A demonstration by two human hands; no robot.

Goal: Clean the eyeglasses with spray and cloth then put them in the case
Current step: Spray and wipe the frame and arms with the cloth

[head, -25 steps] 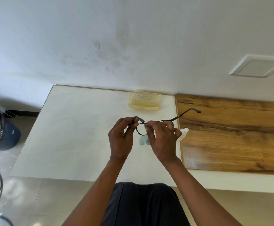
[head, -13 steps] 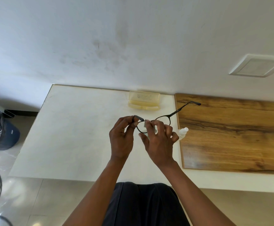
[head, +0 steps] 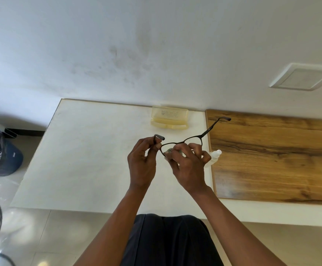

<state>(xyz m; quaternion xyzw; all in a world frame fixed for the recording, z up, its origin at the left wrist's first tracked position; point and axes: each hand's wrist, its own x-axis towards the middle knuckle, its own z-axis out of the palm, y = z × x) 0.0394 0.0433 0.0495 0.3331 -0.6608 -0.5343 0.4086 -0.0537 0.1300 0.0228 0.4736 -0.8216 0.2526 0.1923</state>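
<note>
While our left hand pinches the eyeglasses, our right fingers, gripping the cloth, have shifted along the lens, so we judge wiping continues

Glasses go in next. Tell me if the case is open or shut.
Open. The case sits by the wall, its lid standing up behind the tray; nothing visible inside.

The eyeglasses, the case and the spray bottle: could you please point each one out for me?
eyeglasses (head: 191,138), head view, on the dark top rim of the frame.
case (head: 169,117), head view, on its yellowish front.
spray bottle (head: 215,154), head view, on its white upper part.
</note>
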